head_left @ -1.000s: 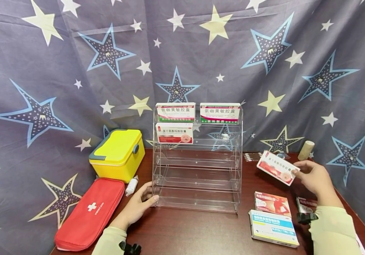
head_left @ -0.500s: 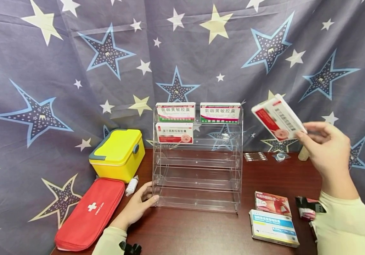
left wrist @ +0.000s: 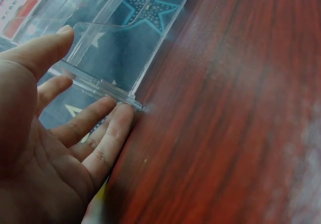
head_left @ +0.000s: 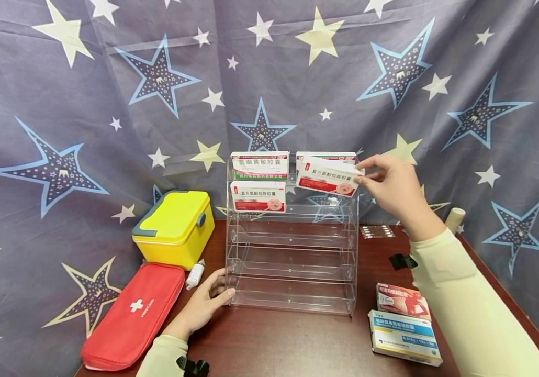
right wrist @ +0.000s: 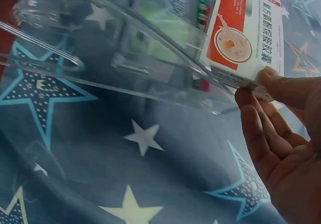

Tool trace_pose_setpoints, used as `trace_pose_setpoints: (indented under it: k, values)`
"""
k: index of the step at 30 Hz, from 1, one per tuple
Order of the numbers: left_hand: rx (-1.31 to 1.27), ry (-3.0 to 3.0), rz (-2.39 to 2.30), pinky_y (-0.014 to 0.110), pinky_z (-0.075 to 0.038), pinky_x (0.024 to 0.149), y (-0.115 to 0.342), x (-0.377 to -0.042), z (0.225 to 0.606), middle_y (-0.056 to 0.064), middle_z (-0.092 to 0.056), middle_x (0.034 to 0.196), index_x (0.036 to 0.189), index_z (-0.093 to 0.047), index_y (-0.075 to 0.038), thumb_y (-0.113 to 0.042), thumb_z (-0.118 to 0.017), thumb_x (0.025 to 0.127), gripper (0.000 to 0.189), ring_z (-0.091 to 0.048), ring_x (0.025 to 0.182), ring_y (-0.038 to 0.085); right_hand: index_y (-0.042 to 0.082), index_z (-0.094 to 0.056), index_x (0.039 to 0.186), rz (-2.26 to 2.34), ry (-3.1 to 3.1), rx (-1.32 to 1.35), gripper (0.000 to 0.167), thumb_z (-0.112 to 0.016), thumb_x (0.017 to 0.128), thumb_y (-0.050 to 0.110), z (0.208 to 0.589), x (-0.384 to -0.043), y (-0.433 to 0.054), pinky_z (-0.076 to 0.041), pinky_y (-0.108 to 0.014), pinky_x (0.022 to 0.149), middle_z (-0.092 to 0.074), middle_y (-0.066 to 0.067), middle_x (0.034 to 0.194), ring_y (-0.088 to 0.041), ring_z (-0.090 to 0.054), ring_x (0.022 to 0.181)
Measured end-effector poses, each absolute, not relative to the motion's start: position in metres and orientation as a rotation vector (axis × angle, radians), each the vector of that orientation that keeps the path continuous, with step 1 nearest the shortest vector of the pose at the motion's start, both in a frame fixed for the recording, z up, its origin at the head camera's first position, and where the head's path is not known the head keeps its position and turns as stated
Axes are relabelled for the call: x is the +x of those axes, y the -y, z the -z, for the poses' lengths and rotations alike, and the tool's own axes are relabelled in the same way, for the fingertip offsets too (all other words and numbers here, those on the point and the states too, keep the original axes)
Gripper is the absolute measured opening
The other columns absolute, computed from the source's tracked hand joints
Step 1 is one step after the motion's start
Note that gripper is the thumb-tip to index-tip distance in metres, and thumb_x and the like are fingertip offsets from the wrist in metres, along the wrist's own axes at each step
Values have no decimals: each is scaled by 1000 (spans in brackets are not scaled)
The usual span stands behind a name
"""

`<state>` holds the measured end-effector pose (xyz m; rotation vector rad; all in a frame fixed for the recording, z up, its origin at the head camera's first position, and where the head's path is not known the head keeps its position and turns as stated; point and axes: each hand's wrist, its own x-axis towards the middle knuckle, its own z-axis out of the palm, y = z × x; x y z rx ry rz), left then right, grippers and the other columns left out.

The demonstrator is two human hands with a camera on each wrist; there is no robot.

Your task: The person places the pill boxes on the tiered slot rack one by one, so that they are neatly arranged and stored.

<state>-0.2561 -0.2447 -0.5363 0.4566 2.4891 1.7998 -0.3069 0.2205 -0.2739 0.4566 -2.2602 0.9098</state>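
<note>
In the head view my right hand (head_left: 394, 186) pinches the right end of a white and red medicine box (head_left: 327, 177) between thumb and fingers. Tilted slightly, the box is in front of the right end of the rack's upper tiers and partly covers a green and magenta medicine box (head_left: 328, 156). The right wrist view shows the thumb on the edge of the held box (right wrist: 246, 33). My left hand (head_left: 203, 303) touches the lower left side of the clear tiered display rack (head_left: 290, 272); in the left wrist view its fingers (left wrist: 108, 133) are fairly straight against the rack's edge.
Another green and magenta box (head_left: 260, 166) and a red and white box (head_left: 257, 197) stand on the rack's left. A yellow case (head_left: 172, 225), red first-aid pouch (head_left: 133, 317) and small white bottle (head_left: 195, 275) lie left. Red (head_left: 403, 301) and blue-white (head_left: 406, 337) boxes lie right.
My right hand has lifted the white and red box from over the table's right side and carried it left to the rack's upper right. My left hand has stayed in place.
</note>
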Motion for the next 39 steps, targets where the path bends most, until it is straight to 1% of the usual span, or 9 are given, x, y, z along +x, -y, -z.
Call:
trace_pose_setpoints:
  k: [2, 7, 9, 11, 15, 19, 27, 33, 39]
  values:
    - [449, -2489, -1797, 33, -54, 86, 244, -256, 537, 20, -62, 134, 151, -49, -15, -19, -73, 101, 56, -62, 111, 30, 11, -79, 107, -868, 2279, 456, 18, -84, 90, 7, 280, -310, -217, -46, -17, 59, -77, -11, 100, -23, -76, 81]
    - [426, -2500, -1788, 33, -53, 87, 244, -256, 536, 19, -62, 134, 151, -49, -16, -20, -73, 100, 56, -61, 112, 30, 18, -82, 102, -764, 2288, 448, 16, -86, 88, 12, 292, -316, -213, -43, -33, 57, -72, -2, 78, -18, -64, 66]
    - [418, -2503, -1785, 33, -53, 88, 244, -256, 535, 18, -62, 135, 151, -49, -17, -20, -73, 100, 56, -61, 113, 30, 19, -83, 102, -732, 2290, 463, 16, -86, 88, 12, 296, -317, -212, -42, -36, 58, -70, 0, 76, -16, -59, 63]
    - [416, -2500, -1785, 33, -53, 88, 244, -256, 535, 18, -62, 135, 151, -49, -17, -21, -73, 101, 56, -61, 113, 30, 19, -83, 103, -709, 2302, 477, 17, -86, 88, 12, 297, -317, -211, -42, -38, 58, -69, 1, 75, -16, -57, 61]
    - [419, -2484, -1785, 34, -54, 88, 244, -256, 536, 19, -61, 136, 152, -48, -17, -21, -72, 102, 56, -60, 114, 30, 19, -82, 104, -610, 2348, 494, 18, -86, 87, 13, 297, -315, -209, -45, -42, 62, -73, 1, 87, -16, -59, 63]
    - [435, -2488, -1790, 33, -54, 88, 244, -255, 535, 19, -61, 136, 152, -49, -16, -20, -72, 101, 56, -61, 113, 31, 17, -81, 101, -454, 2385, 515, 13, -85, 89, 17, 295, -315, -208, -49, -46, 66, -73, 2, 95, -18, -62, 70]
    - [451, -2487, -1792, 32, -54, 87, 245, -255, 536, 20, -61, 135, 151, -49, -16, -19, -72, 101, 55, -61, 113, 32, 14, -80, 102, -311, 2390, 542, 11, -83, 92, 18, 296, -319, -205, -52, -48, 71, -72, -1, 99, -23, -66, 78]
    - [432, -2468, -1801, 33, -54, 87, 245, -256, 537, 20, -60, 136, 151, -49, -17, -20, -72, 101, 55, -61, 112, 31, 13, -78, 99, -250, 2375, 543, 6, -79, 92, 12, 293, -318, -203, -54, -50, 72, -71, -2, 94, -25, -68, 81]
    - [439, -2458, -1822, 32, -54, 86, 245, -256, 537, 22, -61, 136, 151, -50, -14, -18, -72, 101, 55, -62, 111, 29, 12, -78, 98, -249, 2385, 524, 6, -79, 92, 10, 293, -318, -203, -54, -51, 72, -71, -3, 94, -27, -68, 81]
